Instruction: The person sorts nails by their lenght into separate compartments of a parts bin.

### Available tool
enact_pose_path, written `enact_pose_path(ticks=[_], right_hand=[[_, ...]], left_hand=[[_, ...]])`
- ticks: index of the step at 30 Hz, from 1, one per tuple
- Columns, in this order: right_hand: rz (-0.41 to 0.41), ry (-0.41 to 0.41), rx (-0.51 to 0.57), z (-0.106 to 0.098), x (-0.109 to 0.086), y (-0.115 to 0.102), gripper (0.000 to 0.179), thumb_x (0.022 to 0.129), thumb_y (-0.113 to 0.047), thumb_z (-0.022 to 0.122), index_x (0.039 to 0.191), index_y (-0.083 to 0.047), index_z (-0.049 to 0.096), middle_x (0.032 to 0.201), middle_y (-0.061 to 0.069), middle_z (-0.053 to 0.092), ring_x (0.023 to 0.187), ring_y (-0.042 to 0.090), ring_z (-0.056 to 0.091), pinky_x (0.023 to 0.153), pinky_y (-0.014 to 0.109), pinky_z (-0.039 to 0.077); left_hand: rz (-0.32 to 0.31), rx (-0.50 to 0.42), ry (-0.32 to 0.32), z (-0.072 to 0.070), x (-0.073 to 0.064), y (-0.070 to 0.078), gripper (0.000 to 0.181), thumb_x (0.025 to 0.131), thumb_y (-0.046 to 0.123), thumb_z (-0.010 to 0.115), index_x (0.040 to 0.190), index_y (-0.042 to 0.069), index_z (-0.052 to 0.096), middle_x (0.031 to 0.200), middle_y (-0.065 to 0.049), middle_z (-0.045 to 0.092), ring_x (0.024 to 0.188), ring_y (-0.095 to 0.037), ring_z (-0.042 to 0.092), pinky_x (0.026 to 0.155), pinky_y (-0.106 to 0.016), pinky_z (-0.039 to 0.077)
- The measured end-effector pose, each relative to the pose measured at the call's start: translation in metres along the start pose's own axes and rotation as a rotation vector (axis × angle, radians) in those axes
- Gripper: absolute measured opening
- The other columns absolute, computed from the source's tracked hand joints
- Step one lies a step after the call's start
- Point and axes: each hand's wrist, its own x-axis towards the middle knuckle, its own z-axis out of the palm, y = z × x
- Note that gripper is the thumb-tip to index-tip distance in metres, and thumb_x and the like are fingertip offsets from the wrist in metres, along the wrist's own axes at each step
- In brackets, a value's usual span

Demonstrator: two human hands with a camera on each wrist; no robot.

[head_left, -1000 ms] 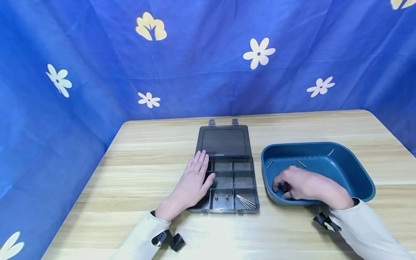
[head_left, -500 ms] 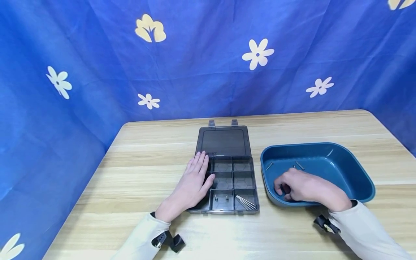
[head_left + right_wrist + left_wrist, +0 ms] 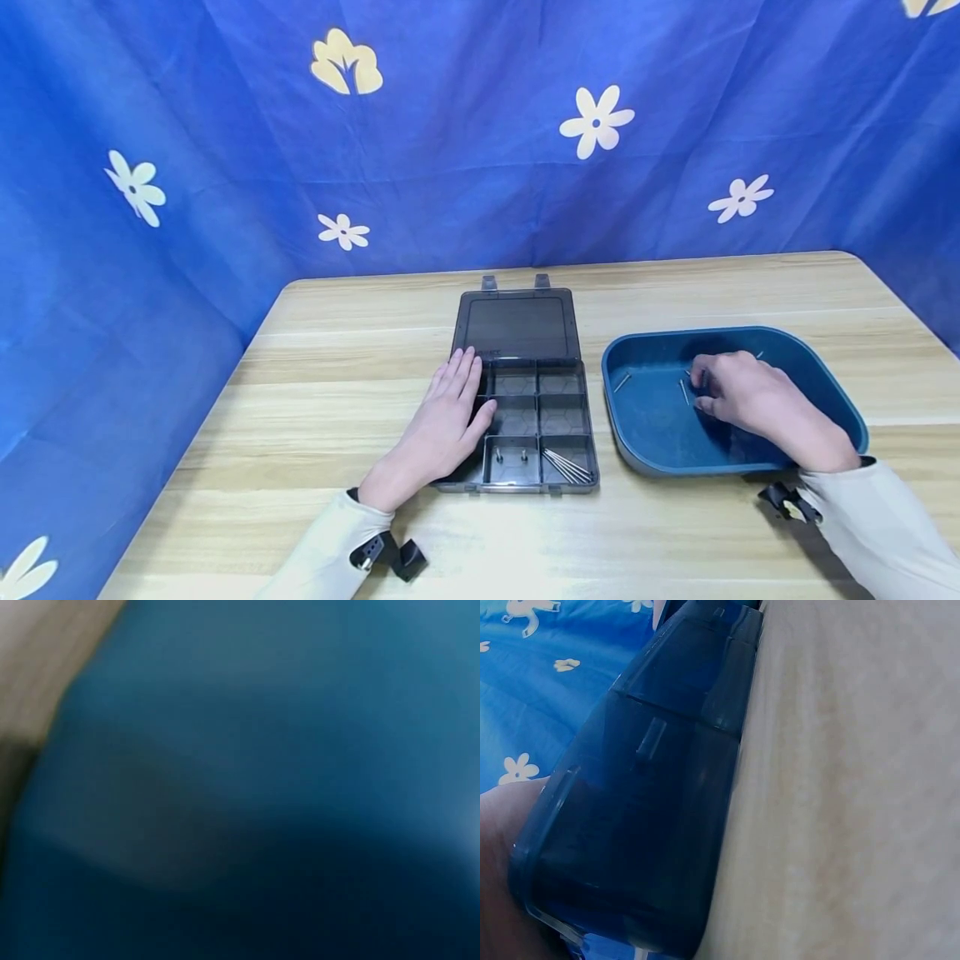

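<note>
My left hand (image 3: pixel 442 421) lies with straight fingers over the left side of a dark see-through compartment box (image 3: pixel 513 417), hiding its left compartments. In the left wrist view the box's side wall (image 3: pixel 645 795) fills the middle. Inside a blue tub (image 3: pixel 652 446), my right hand (image 3: pixel 750 396) reaches down with bent fingers, thumb and index apart at the tips. A thin metal screw (image 3: pixel 683 392) lies just left of those fingertips, and a second screw (image 3: pixel 622 382) is by the tub's left wall. I cannot tell whether the fingers pinch anything. The right wrist view shows blurred tub wall (image 3: pixel 300 735).
The box lid (image 3: pixel 517 325) lies folded back behind it. Two short screws (image 3: pixel 512 456) stand in the front middle compartment, and several long thin screws (image 3: pixel 567 467) fill the front right one. A blue flowered cloth (image 3: pixel 465 167) hangs behind the wooden table (image 3: pixel 330 375).
My right hand has moved right and back inside the tub, away from its front left corner. Small screws near it have shifted. The left hand stays on the box.
</note>
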Motion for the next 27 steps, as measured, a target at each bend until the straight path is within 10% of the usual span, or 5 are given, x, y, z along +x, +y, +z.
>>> enact_pose_path(ticks=[12,27], right_hand=[[-0.03,0.043,-0.187,0.005,0.005,-0.013,0.019,0.084,-0.019,0.072,0.076,-0.007,0.06,0.063,0.003,0.05,0.054,0.019,0.048,0.046,0.035,0.041],[0.05,-0.07,-0.126,0.005,0.005,-0.012,0.024,0.082,-0.011,0.07,0.066,-0.006,0.053,0.063,0.007,0.047,0.055,0.021,0.048,0.048,0.033,0.042]], left_hand=[[-0.003,-0.004,-0.013,-0.001,0.002,0.002,0.064,0.103,0.036,0.037,0.148,-0.007,0.026,0.157,-0.022,0.018,0.148,-0.033,0.012,0.12,-0.045,0.011],[-0.015,-0.001,-0.019,-0.002,0.0,0.001,0.064,0.103,0.037,0.036,0.149,-0.006,0.025,0.158,-0.022,0.018,0.148,-0.032,0.011,0.121,-0.045,0.011]])
